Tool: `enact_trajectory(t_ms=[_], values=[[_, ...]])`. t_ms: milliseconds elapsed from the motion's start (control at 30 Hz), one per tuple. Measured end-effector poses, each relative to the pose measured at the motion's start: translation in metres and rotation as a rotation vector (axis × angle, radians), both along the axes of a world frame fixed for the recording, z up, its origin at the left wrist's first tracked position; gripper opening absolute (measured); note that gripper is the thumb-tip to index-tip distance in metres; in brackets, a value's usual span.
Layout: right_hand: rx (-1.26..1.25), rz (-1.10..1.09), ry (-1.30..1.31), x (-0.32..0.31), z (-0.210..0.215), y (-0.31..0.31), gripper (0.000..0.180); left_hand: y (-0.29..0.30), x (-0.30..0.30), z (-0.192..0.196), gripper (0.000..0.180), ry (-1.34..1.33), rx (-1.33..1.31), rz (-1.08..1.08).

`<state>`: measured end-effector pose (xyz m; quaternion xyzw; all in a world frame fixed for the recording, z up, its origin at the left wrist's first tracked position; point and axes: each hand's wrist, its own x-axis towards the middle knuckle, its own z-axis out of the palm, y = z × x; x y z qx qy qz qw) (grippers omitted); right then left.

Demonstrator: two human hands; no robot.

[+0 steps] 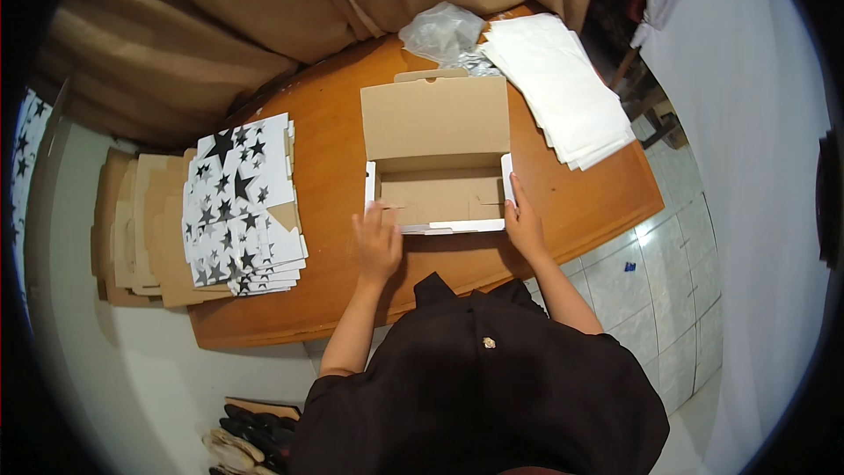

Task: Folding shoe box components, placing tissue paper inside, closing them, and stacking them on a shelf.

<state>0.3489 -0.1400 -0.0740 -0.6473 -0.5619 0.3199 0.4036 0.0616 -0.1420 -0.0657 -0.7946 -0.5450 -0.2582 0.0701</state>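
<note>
In front of me a cardboard box [435, 119] stands on the wooden table, brown inside with white outer edges. Its lid is raised at the far side, with a tuck flap at the top, and the inside holds nothing that I can see. My right hand [525, 222] grips the right side wall, the fingers lying along it. At the near left corner is my left hand [378, 239], its fingers apart and slightly blurred. Whether those fingers touch the box's edge is hard to make out.
A stack of flat cardboard pieces [242, 211], white with black stars, lies at the left, with plain brown sheets beside it. White paper sheets [563, 88] and a clear plastic bag [442, 31] lie on the far right of the table [589, 202]. Brown curtains hang behind.
</note>
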Motion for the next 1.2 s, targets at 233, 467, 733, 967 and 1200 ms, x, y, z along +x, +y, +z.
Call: enact_trajectory(t_ms=[233,467,733,967,1200], values=[[0.057,0.097,-0.12,0.001,0.003,0.028,0.045,0.029,-0.024,0.005,0.083,-0.886,-0.471,0.119],[0.028,0.169,-0.495,-0.007,0.018,0.042,0.038,0.039,-0.029,-0.005,0.078,-0.607,-0.569,0.078],[-0.023,0.054,-0.111,0.017,0.006,0.086,0.038,0.037,-0.031,-0.012,0.06,-0.588,-0.43,0.159],[0.079,-0.753,-0.911,0.112,-0.086,0.118,0.037,0.036,-0.028,0.008,0.053,-0.627,-0.357,0.167],[-0.06,-0.381,-0.798,0.101,-0.034,0.095,0.009,0.035,-0.023,0.023,0.038,-0.681,-0.273,0.134]])
